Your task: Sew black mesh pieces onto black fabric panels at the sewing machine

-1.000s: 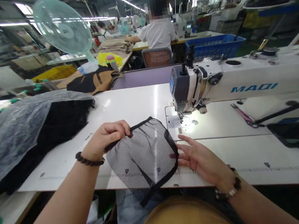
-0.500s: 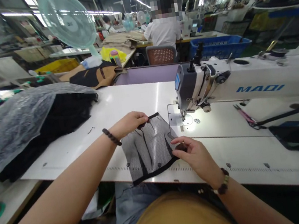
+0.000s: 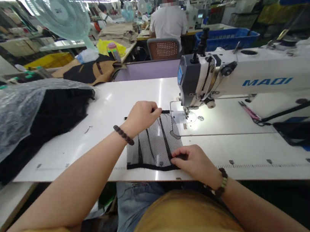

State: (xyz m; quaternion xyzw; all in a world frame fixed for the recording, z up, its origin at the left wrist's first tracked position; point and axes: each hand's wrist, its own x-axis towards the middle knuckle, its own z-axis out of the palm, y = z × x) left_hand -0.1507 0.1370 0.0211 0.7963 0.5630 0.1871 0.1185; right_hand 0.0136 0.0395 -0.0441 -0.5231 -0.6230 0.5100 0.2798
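Lettering in blue reads MAQI along the arm of the white sewing machine. A small blue screen sits on its head, its writing too small to make out. The hub of the pale green fan also bears a mark that cannot be read. Tick marks run along the near edge of the white table.

Beyond the table stands a blue basket, its contents unclear; a yellow bin sits far left, also too blurred to see into. A bottle with a pink cap stands by a yellow bag. Clear plastic partly covers black cloth at left.

Black mesh with dark bound edges lies on the table, in front and to the left of the needle, wrinkled in upright folds. The left hand is closed on its far edge; the right hand pinches the near right corner between thumb and forefinger.
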